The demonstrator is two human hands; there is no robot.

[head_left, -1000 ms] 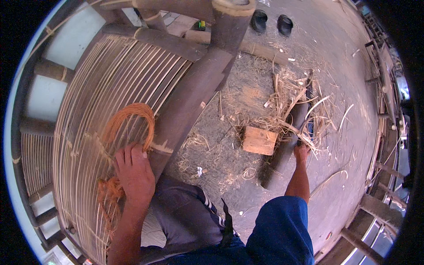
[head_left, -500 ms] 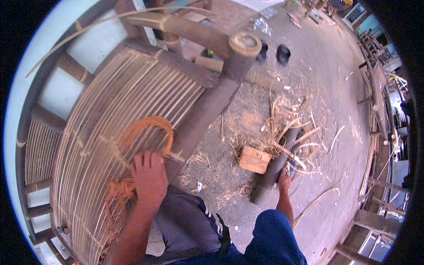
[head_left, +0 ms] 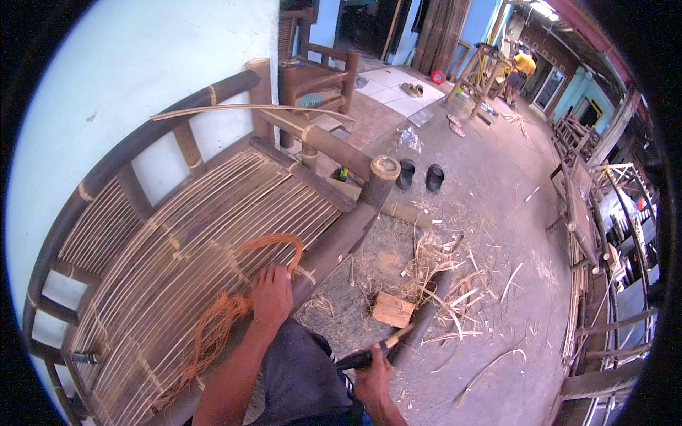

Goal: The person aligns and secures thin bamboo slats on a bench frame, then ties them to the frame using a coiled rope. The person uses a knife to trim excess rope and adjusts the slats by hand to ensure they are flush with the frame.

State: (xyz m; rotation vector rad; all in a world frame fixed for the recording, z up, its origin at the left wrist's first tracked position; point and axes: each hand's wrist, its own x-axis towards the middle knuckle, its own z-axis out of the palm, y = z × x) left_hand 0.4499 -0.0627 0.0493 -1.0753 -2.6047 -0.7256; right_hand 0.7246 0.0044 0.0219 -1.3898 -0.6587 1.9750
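Note:
On the bamboo bench (head_left: 131, 312) lies a bundle of orange cord (head_left: 213, 326), with a coiled loop at its far end. My left hand (head_left: 272, 295) is closed over the middle of this cord, at the seat's front edge; its palm side is hidden. Low in front of my knee, my right hand (head_left: 374, 376) grips a slim hand tool (head_left: 355, 359) with a black part pointing left and a tan part pointing up to the right. Its exact kind is unclear. Just beyond the tool, a squared wooden block (head_left: 393, 309) rests on the floor against a dark bamboo pole (head_left: 426, 312).
Bamboo shavings (head_left: 437, 255) litter the floor around the pole. Black sandals (head_left: 434, 178) stand past the bench's corner post (head_left: 376, 188). Bamboo frames (head_left: 582, 206) line the right side. Far off, a person in a yellow top (head_left: 524, 64) bends over.
My right hand has come back from beside the dark pole toward my knee, now showing the tool. My left hand stays at the cord. The view has tilted up, revealing the far room.

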